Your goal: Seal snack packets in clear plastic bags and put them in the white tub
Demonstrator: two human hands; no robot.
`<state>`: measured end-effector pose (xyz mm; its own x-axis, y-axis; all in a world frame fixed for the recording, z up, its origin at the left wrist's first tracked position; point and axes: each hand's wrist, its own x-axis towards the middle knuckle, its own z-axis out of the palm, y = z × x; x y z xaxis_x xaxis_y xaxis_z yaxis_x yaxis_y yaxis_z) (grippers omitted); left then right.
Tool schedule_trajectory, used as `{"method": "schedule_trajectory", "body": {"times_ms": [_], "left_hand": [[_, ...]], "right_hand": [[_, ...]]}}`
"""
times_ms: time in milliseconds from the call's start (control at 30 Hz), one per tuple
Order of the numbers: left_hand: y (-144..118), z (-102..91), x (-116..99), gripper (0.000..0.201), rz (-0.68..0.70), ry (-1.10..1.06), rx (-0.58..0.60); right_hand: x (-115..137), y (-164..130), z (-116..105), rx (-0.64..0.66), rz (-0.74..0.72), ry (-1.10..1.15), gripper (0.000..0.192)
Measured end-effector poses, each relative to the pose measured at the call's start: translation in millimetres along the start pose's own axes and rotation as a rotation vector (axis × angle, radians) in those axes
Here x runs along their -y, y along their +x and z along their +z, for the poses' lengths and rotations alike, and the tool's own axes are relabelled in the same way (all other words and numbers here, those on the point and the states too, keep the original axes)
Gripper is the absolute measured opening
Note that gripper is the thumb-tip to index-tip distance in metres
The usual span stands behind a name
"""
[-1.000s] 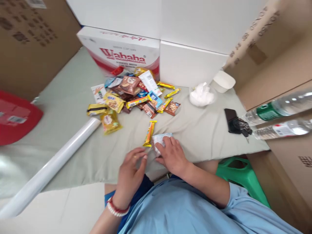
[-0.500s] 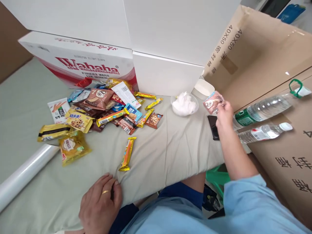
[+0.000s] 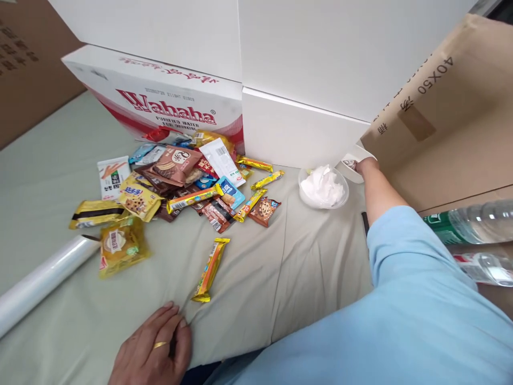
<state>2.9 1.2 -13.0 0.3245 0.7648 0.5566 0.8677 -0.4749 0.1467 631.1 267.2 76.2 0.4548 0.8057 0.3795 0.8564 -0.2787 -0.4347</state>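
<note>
My right hand (image 3: 365, 165) reaches to the back right, over a white bowl (image 3: 358, 154) beside the cardboard box. Its fingers are closed on a small brownish snack packet (image 3: 349, 163) at the bowl's rim. My left hand (image 3: 149, 350), with a gold ring, rests on the grey-green cloth (image 3: 280, 278) at the near edge, holding nothing. An orange and yellow snack bar (image 3: 209, 262) lies just beyond its fingertips. A pile of several wrapped snacks (image 3: 180, 182) sits further back at the centre left.
A clear bowl of white crumpled material (image 3: 324, 187) stands left of the white bowl. A Wahaha carton (image 3: 160, 101) and white boxes (image 3: 304, 123) close off the back. A cardboard box (image 3: 441, 107) and two water bottles (image 3: 473, 220) are on the right, a film roll (image 3: 40, 283) on the left.
My right hand lifted the small packet off the cloth in front of me and carried it right, then back to the white bowl. My left hand settled onto the cloth's near edge.
</note>
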Motion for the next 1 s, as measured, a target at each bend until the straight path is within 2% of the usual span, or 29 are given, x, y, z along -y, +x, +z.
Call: {"method": "schedule_trajectory", "body": {"times_ms": [100, 200, 233, 300, 367, 433, 467, 533, 633, 700, 767, 800, 867, 933, 1000], "left_hand": [[1, -1.3, 0, 0.019, -0.004, 0.006, 0.009], [0, -1.2, 0, 0.019, -0.005, 0.005, 0.010], [0, -1.0, 0, 0.018, -0.008, 0.004, 0.010], [-1, -0.7, -1, 0.019, -0.018, -0.003, 0.005], [-1, -0.7, -2, 0.018, -0.022, -0.008, -0.001], [-1, -0.9, -3, 0.017, -0.021, -0.006, -0.011], [-1, -1.0, -4, 0.016, -0.022, -0.002, -0.013], [-2, -0.7, -4, 0.013, -0.028, -0.001, -0.010], [-3, 0.7, -3, 0.010, -0.040, -0.045, -0.018], [-4, -0.2, -4, 0.009, -0.071, -0.119, -0.088], [-4, -5.5, -9, 0.008, -0.146, -0.216, -0.195], [-3, -10.0, -14, 0.007, -0.194, -0.281, -0.233], [1, -20.3, -29, 0.004, -0.303, -0.463, -0.219], [8, -27.3, -48, 0.009, -0.400, -0.805, -0.036], [16, -26.5, -64, 0.034, -0.579, -1.164, 0.118]], "right_hand": [[3, -6, -2, -0.026, 0.215, -0.043, 0.040], [18, -25, -17, -0.077, 0.266, -0.038, 0.029], [26, -35, -24, -0.081, 0.225, -0.016, 0.030], [43, -60, -37, -0.016, 0.015, 0.058, 0.040], [61, -86, -47, 0.167, -0.299, 0.101, 0.046], [76, -109, -54, 0.333, -0.542, 0.062, 0.034], [83, -117, -57, 0.353, -0.587, 0.028, 0.022], [95, -130, -64, 0.258, -0.585, 0.018, 0.012], [113, -145, -82, -0.007, -0.465, 0.138, 0.016], [128, -163, -95, -0.145, -0.322, 0.304, 0.017], [148, -194, -100, -0.163, -0.117, 0.600, 0.022], [160, -214, -99, -0.095, -0.001, 0.773, 0.026], [183, -264, -88, 0.177, 0.231, 1.067, 0.033], [205, -319, -72, 0.505, 0.423, 1.199, 0.037], [222, -368, -54, 0.762, 0.567, 1.242, 0.039]]}}
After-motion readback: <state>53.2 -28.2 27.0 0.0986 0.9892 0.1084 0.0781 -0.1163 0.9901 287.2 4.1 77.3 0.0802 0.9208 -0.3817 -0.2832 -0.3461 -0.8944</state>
